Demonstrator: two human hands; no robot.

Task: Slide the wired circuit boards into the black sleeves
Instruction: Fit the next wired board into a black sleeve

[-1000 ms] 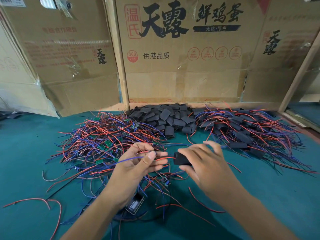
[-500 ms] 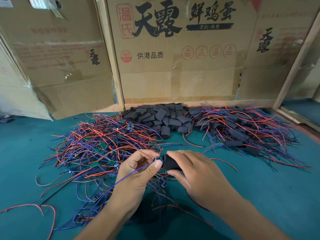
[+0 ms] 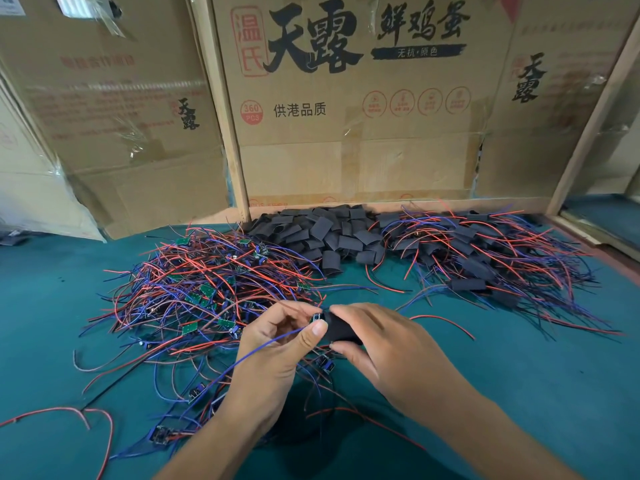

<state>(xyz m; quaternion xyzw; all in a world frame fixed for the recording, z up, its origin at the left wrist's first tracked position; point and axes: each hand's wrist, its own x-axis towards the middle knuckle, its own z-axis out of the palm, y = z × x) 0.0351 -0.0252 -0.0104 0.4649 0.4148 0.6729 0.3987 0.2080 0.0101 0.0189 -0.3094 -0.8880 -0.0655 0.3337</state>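
- Behind the work area stand flattened brown cardboard egg cartons (image 3: 353,109) printed with black Chinese characters, propped between pale wooden posts (image 3: 225,109) as a back wall.
- Below them spreads a teal felt-like table cover (image 3: 540,375), bearing three heaps: a loose tangle of red and blue wired green circuit boards (image 3: 204,289) at left, a pile of empty flat black sleeves (image 3: 325,233) at the back centre, and sleeved boards with trailing wires (image 3: 485,258) at right.
- Near the front edge, the right hand (image 3: 391,351) pinches one black sleeve (image 3: 341,329) between thumb and fingers.
- Beside it, the left hand (image 3: 277,348) pinches a small wired board (image 3: 318,317) at the sleeve's mouth, a blue wire (image 3: 242,358) trailing over the palm.
- Judged step: insertion, the board only just entering; next, it likely needs a straight push while the sleeve mouth is kept open.
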